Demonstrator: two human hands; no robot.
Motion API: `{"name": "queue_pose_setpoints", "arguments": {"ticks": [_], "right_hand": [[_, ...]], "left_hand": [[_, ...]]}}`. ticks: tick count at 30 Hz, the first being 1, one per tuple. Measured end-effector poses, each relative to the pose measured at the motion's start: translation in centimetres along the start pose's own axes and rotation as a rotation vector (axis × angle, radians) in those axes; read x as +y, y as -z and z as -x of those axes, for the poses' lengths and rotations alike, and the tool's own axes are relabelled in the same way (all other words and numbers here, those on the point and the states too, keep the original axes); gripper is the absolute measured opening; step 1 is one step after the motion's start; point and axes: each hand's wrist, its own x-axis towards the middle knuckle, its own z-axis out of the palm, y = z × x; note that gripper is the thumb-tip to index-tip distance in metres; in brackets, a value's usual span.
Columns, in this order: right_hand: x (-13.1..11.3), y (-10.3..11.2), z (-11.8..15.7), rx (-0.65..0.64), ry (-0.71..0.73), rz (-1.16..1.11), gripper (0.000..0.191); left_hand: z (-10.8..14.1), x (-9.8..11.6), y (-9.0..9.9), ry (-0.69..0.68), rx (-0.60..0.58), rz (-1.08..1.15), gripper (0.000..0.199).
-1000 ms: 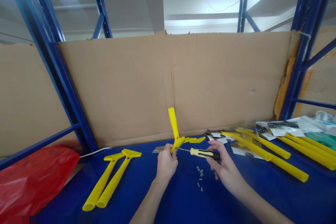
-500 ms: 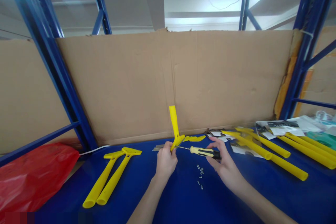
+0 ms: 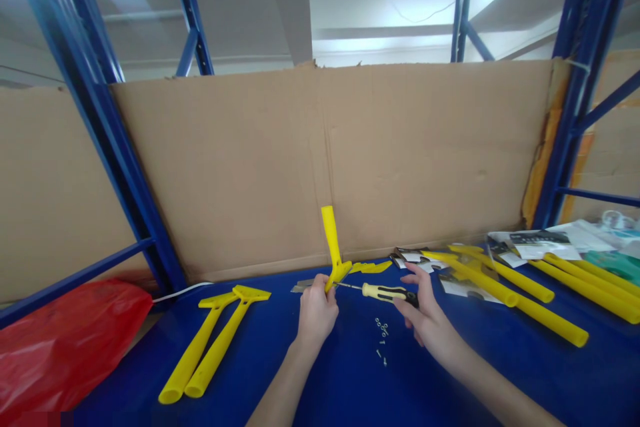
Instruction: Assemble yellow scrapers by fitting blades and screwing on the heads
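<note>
My left hand is closed around the head of a yellow scraper, whose hollow handle points up and away from me. In my right hand is a screwdriver with a cream and black handle, gripped at its butt end by the fingers. Its shaft points left and the tip meets the scraper head; the exact contact is too small to make out. Several small screws and nuts lie on the blue table between my forearms. Thin metal blades rest just left of my left hand.
Two yellow scrapers lie to the left, near a red plastic bag. Flat yellow pieces sit behind the screwdriver. More yellow handles and packaging are at the right. A cardboard panel stands behind the blue table.
The view has tilted up slightly, so everything sits a little lower. My right fingers have shifted around the screwdriver's butt end. The scraper stays in my left hand.
</note>
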Motion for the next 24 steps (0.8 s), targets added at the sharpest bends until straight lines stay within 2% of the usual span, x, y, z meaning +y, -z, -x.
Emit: {"name": "queue_pose_setpoints", "arguments": {"ticks": [3,4,6,9,11,13,15,17,19,21,24], "right_hand": [[-0.30,0.02,0.21,-0.099,0.006,0.002,0.034],[-0.37,-0.03,0.30,-0.091,-0.021,0.009,0.033],[-0.38,-0.17,0.41,-0.052,-0.100,-0.014,0.042],[-0.15,-0.34,0.26,-0.112,-0.107,-0.093,0.056],[-0.02,-0.38,0.04,-0.132,-0.077,-0.085,0.045],[-0.04,-0.40,-0.09,-0.083,-0.111,-0.077,0.044],[-0.15,-0.37,-0.10,-0.032,-0.167,-0.118,0.056],[-0.24,-0.26,-0.09,-0.039,-0.151,-0.167,0.064],[-0.24,-0.10,-0.14,-0.051,-0.097,-0.145,0.050],[-0.17,0.01,-0.21,-0.037,-0.105,-0.081,0.040],[-0.05,-0.02,-0.18,-0.001,-0.193,-0.099,0.053]], "left_hand": [[-0.04,0.01,0.05,-0.009,-0.007,-0.018,0.013],[-0.07,0.01,0.07,-0.010,-0.009,-0.029,0.013],[-0.12,0.00,0.10,0.000,-0.007,-0.037,0.013],[-0.11,-0.02,0.09,0.011,-0.007,-0.021,0.014],[-0.03,0.00,0.04,0.000,-0.014,-0.026,0.014],[0.09,0.09,0.00,-0.010,-0.018,-0.041,0.014],[0.19,0.23,-0.01,-0.010,-0.020,-0.045,0.014],[0.27,0.38,0.01,-0.005,-0.022,-0.041,0.015],[0.33,0.52,0.02,-0.013,-0.032,-0.050,0.015],[0.39,0.61,0.02,-0.028,-0.037,-0.076,0.014],[0.42,0.60,0.05,-0.031,-0.028,-0.076,0.014]]}}
